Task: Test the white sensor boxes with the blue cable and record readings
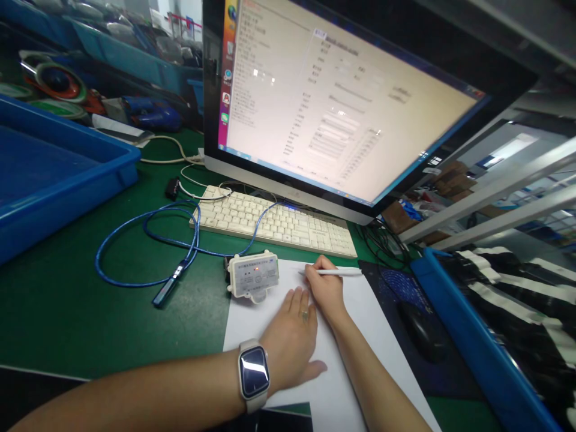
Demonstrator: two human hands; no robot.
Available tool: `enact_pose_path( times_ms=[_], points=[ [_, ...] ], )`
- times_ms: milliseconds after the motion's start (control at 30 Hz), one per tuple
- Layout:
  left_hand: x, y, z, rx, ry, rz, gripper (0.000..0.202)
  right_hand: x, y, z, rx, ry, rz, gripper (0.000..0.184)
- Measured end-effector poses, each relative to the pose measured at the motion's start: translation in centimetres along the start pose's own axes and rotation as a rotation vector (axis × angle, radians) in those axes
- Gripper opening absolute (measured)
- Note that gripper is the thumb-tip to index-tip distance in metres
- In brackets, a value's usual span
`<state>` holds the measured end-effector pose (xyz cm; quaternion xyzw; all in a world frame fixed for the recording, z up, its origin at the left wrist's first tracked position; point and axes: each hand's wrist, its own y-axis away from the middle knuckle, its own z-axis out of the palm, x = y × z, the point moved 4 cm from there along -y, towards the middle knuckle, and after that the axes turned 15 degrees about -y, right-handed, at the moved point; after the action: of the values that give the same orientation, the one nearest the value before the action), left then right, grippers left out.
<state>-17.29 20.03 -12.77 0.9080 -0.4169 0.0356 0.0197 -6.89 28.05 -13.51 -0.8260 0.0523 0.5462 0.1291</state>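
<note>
Taking the middle of the view as the clock's centre, we have a dark green bench (193,336) running right across, and a large black-framed monitor (342,102) looms over it at twelve to one. Below it sits a cream plastic keyboard (279,222). A blue plastic tray (90,189) sits at nine, and a second blue plastic tray (488,348), loaded with black and white pieces, at four, just beyond a black mouse (420,330) on a dark patterned mat (454,366). Pale metal rails (504,180) slant past at three, cartons behind them.

Down at six, a white paper sheet (360,300) lies on the bench. The left hand (292,336) is flat on it, fingers extended and thumb apart; the right hand (326,288) pinches a slim white pen (344,272) over the sheet's top. At seven, a small whitish plastic box (254,276) shows a red light by the sheet's upper left corner; a looped blue cable (103,246) lies at eight.

Now the tricky parts: the screen text is blurred, the box's print too small to read, and I can't tell whether the pen tip touches paper. Forearms cover some of the sheet, the frame cuts off the monitor's top and both trays, and the clutter at ten is smeared.
</note>
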Motion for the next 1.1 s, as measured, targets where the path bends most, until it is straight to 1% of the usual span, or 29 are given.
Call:
enact_pose_path(
  times_ms=[200, 500, 933, 1100],
  points=[
    [-0.02, 0.1, -0.17, 0.021, 0.026, -0.008, 0.083, 0.05, 0.01, 0.06, -0.012, 0.03, -0.024, 0.024],
    [-0.14, 0.16, -0.53, -0.03, 0.011, -0.002, 0.082, -0.04, -0.11, -0.03, 0.005, 0.025, -0.03, 0.022],
    [-0.05, 0.18, -0.23, -0.01, 0.029, -0.003, 0.082, -0.34, -0.01, -0.05, 0.027, 0.031, -0.042, 0.022],
    [-0.15, 0.31, 0.02, 0.015, 0.035, -0.012, 0.083, -0.3, -0.05, -0.02, 0.03, 0.012, -0.045, 0.022]
  ],
)
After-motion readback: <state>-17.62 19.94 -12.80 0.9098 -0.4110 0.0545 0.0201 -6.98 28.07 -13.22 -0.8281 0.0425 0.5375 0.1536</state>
